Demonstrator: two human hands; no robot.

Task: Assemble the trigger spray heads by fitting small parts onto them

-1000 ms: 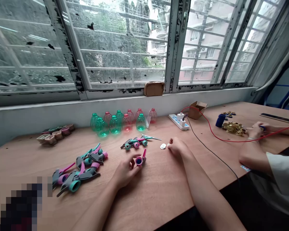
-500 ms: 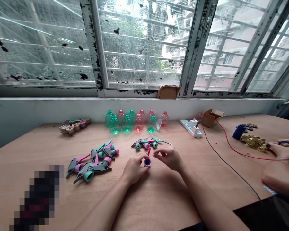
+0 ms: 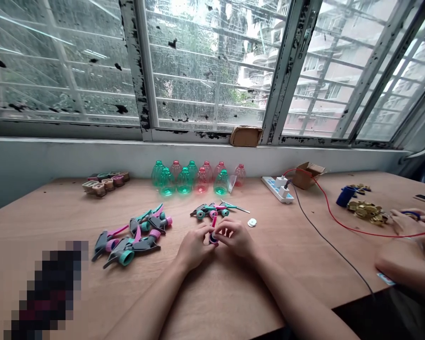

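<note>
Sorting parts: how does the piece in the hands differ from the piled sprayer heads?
The held piece is single, the piled sprayer heads several. The held piece is pinched between left hand and right hand; the heads lie untouched. Both show pink plastic.

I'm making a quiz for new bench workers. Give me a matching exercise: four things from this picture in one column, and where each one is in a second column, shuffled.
1. pink spray part
2. brown packet
3. white disc
4. power strip

A. on the window ledge
B. lying loose on the table, just beyond the right hand
C. held between the left hand and the right hand
D. beside the small open box, plugs in it

Pairs: 1-C, 2-A, 3-B, 4-D
</note>
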